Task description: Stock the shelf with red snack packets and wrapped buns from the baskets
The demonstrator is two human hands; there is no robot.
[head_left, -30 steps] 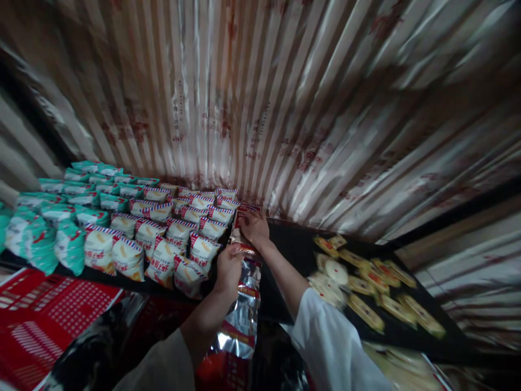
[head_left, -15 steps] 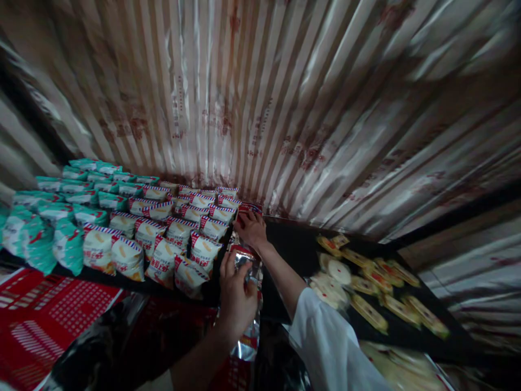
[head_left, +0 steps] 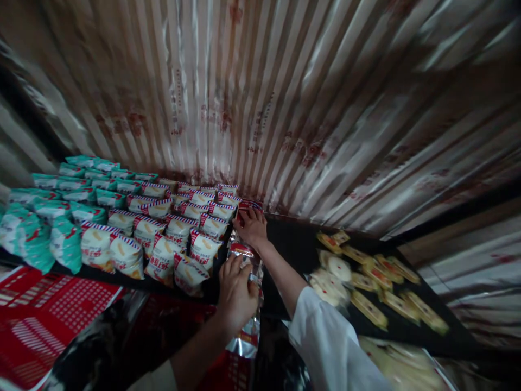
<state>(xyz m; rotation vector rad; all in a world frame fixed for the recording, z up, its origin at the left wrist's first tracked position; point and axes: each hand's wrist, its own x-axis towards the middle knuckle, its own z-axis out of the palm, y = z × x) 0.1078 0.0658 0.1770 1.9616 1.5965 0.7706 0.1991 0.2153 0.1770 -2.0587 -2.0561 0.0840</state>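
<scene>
A row of red-and-silver foil packets (head_left: 243, 250) runs from the back of the black shelf (head_left: 287, 250) toward me, with its near end over the front edge. My right hand (head_left: 251, 227) lies on the farthest packet, palm down and fingers spread. Nearer to me, my left hand (head_left: 238, 290) bends its fingers and thumb around a foil packet, covering part of it. Immediately left of both hands stand white snack bags (head_left: 205, 250) with red print and striped tops.
Teal snack bags (head_left: 65, 244) fill the shelf's left end. To the right lie long yellow packs (head_left: 368, 309) and round white packaged items (head_left: 329, 285). A red plastic basket (head_left: 52, 315) sits below at left. Behind the shelf hangs a pleated, printed foil-like sheet (head_left: 244, 108).
My left hand has closed in on the foil packet, its thumb and fingers lower and nearer together. My right hand stays on the far packet, its fingers slightly shifted.
</scene>
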